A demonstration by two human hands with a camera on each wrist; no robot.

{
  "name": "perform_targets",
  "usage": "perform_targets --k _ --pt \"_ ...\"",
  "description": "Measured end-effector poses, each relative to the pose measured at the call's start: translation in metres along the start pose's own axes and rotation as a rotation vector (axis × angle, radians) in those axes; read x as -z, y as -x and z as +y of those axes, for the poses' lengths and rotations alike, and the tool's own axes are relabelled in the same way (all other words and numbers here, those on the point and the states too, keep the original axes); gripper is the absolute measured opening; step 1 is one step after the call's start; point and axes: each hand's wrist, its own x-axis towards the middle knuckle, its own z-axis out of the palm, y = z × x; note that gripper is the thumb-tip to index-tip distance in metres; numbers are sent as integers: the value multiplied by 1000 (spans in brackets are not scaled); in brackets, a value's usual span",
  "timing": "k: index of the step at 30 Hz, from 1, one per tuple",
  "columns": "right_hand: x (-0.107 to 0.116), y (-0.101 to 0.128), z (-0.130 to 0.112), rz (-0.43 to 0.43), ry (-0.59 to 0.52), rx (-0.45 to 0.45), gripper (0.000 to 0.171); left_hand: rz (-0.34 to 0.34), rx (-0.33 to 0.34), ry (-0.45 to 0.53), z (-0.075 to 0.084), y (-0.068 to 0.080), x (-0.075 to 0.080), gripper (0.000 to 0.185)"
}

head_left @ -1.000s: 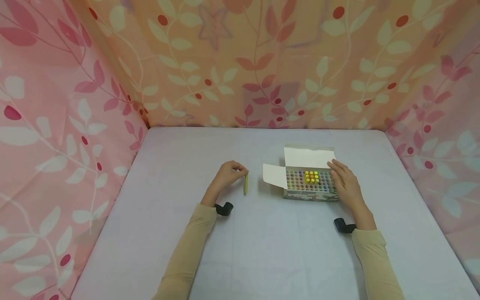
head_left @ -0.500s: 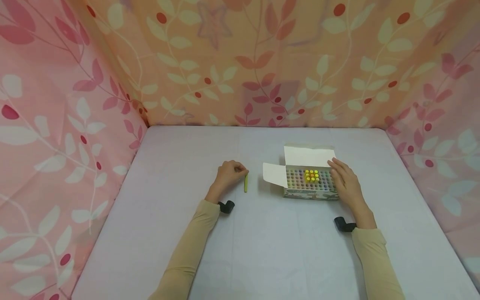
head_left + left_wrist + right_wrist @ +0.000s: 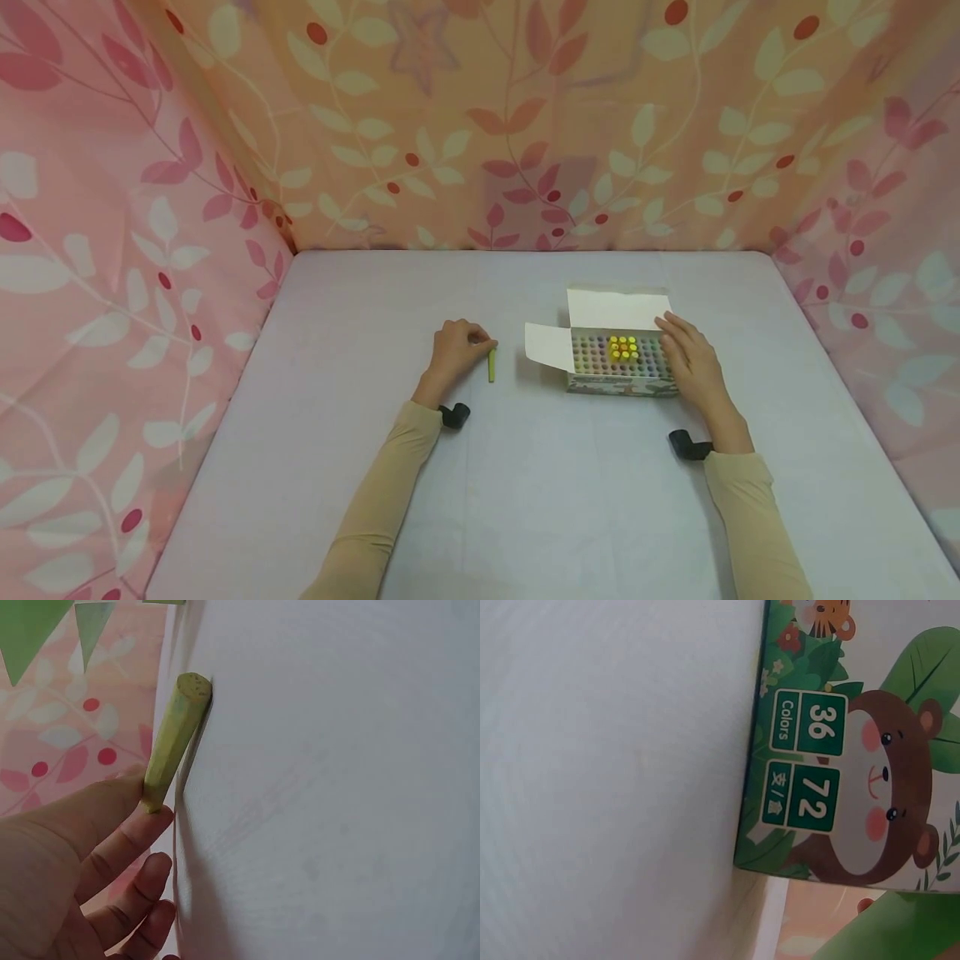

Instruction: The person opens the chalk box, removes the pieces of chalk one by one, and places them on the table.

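My left hand [image 3: 459, 346] pinches one end of a yellow-green chalk stick [image 3: 492, 367] between thumb and index finger, left of the box. In the left wrist view the chalk [image 3: 174, 742] slants away from the fingertips, its pitted end close to its shadow on the white surface. Several chalk sticks fill an open cardboard box [image 3: 622, 387]; a small block of yellow ones with an orange one [image 3: 623, 349] stands higher than the rest. My right hand [image 3: 693, 362] rests at the box's right end, fingers extended. The right wrist view shows the box's printed side [image 3: 847, 772], marked 36 colors and 72, but not the hand.
The box's left flap [image 3: 549, 346] and back lid [image 3: 618, 308] stand folded out. A white table [image 3: 547, 500] lies beneath everything. Floral curtains [image 3: 420, 125] enclose its back and sides. Black camera mounts sit at the left wrist [image 3: 454, 416] and right wrist [image 3: 688, 445].
The left wrist has shifted slightly right and forward, and the chalk's near end has moved up a little in view. The right hand and box stay in place.
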Motion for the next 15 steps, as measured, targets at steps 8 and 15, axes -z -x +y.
perform_targets --k 8,15 --pt "0 -1 2 7 -1 8 38 -9 15 -30 -1 -3 -2 20" --pt "0 0 1 7 2 9 39 -9 18 -17 1 -2 -2 21"
